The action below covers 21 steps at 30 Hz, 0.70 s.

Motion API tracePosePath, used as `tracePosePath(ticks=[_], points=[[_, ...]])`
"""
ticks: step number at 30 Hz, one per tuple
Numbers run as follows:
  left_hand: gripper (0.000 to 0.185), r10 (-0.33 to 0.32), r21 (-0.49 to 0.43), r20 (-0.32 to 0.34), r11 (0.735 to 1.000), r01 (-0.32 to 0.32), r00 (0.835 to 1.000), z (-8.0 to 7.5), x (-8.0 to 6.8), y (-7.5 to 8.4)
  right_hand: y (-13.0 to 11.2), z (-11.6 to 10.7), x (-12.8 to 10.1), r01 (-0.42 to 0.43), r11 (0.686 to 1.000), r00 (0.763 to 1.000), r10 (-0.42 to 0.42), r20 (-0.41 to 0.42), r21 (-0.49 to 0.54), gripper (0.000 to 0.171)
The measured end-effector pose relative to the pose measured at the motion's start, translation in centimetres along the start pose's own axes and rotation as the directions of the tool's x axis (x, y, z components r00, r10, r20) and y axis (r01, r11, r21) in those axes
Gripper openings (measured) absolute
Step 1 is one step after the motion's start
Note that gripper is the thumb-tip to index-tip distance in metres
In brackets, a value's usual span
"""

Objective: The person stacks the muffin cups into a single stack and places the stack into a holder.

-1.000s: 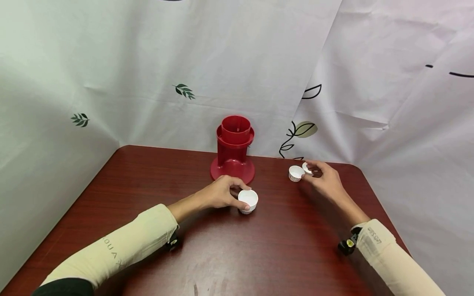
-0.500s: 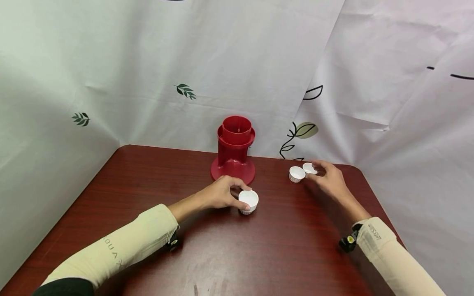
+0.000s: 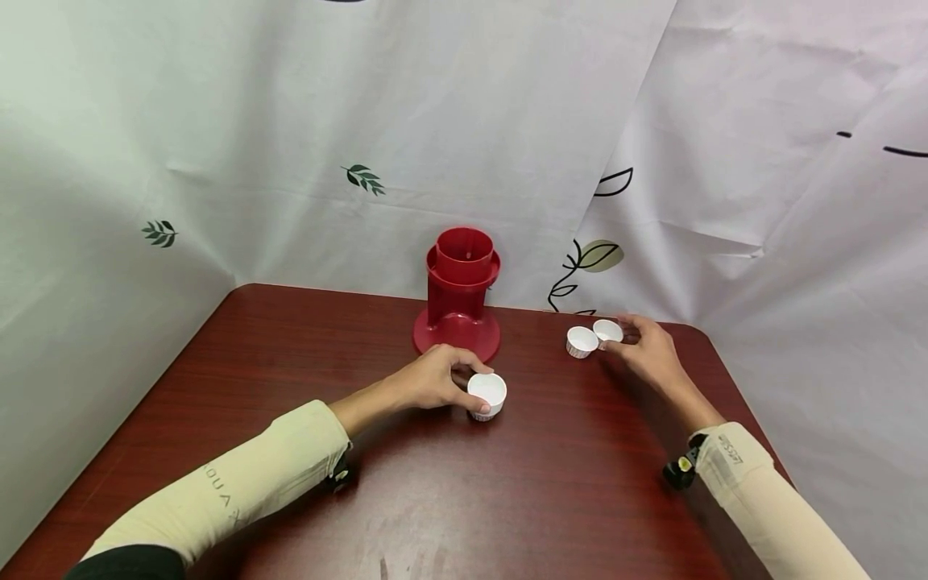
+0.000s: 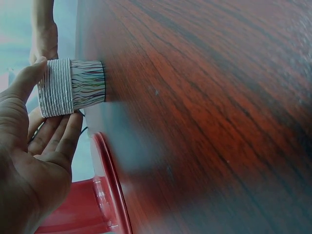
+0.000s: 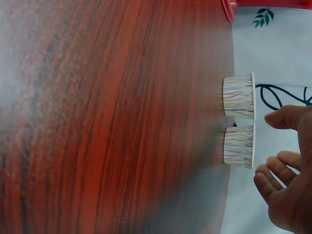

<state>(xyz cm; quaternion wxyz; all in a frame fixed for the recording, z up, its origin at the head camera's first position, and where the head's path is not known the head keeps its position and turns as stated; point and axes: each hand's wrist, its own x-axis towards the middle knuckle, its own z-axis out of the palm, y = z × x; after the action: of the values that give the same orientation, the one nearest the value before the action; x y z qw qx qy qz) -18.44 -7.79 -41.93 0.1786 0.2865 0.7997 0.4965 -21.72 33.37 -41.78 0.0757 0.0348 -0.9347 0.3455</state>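
We see the left hand (image 3: 433, 381) resting on the table (image 3: 290, 379) near its middle, fingers curled loosely round a small white paper cup (image 3: 486, 394). In the left wrist view the thumb tip sits at the cup's rim and the fingers (image 4: 57, 139) lie along its side, so the hand grips the cup (image 4: 72, 87) lightly rather than tightly. This cup stands upright on the table, mouth up, just in front of the base of the red stand (image 3: 459, 294). Its wall is pleated and carries thin coloured wavy lines below a plain banded rim.

The right hand (image 3: 648, 348) lies toward the far right corner of the table. Its fingers are half bent; in the head view the fingertips meet the nearer of two cups (image 3: 607, 330), while the right wrist view shows the thumb and fingers (image 5: 273, 174) close by the cup (image 5: 239, 146) with a sliver of gap, so we cannot tell whether it is truly pinched. The second cup (image 3: 582, 341) stands touching the first, on the side away from the hand. Both are upright, white inside, with the same pleated, streaked walls (image 5: 239, 96).

The red stand is near the far edge at its middle, a tube on a round flared foot. A pale cloth printed with leaves (image 3: 361, 177) hangs behind the table.
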Motion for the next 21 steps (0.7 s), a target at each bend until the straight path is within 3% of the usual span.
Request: tracePosePath(ticks=[21], points=[[0.049,-0.012,-0.015,-0.006,1.000,0.012,1.000,0.1,0.1,0.0,0.7,-0.3,1.2,-0.059,0.995,0.996,0.063,0.063,-0.076,0.085]])
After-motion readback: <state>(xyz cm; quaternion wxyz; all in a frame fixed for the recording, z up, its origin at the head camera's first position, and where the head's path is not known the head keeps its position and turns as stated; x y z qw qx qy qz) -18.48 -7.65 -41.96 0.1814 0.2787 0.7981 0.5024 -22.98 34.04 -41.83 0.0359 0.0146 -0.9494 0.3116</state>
